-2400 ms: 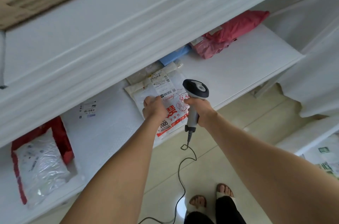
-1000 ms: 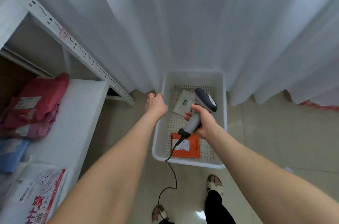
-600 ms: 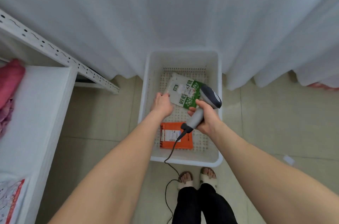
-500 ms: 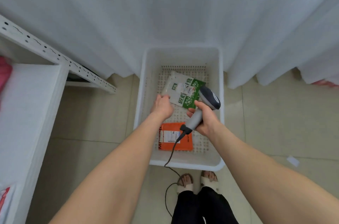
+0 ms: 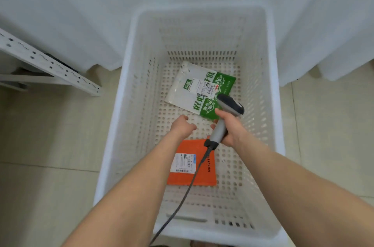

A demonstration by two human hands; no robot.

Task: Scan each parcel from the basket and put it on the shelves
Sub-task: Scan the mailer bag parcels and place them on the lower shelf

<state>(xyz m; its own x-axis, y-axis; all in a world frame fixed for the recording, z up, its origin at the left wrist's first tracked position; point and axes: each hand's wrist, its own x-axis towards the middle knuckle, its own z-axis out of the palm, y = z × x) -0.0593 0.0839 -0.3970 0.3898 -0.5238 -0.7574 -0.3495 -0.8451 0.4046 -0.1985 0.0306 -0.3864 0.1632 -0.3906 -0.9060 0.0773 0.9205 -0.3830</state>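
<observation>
Right hand (image 5: 230, 128) wrapped round handle of scanner (image 5: 232, 104), aimed at green-and-white parcel (image 5: 192, 90) flat on floor of white basket (image 5: 133, 105). Left hand (image 5: 183, 127) empty, fingers loosely curled, seemingly just short of that parcel. Orange parcel (image 5: 204, 178) nearer, partly under left forearm.

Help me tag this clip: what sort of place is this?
Probably a parcel sorting or pickup room: a green-and-white parcel and an orange parcel lie in a white basket, the right hand grips a barcode scanner, and shelving stands alongside.
</observation>
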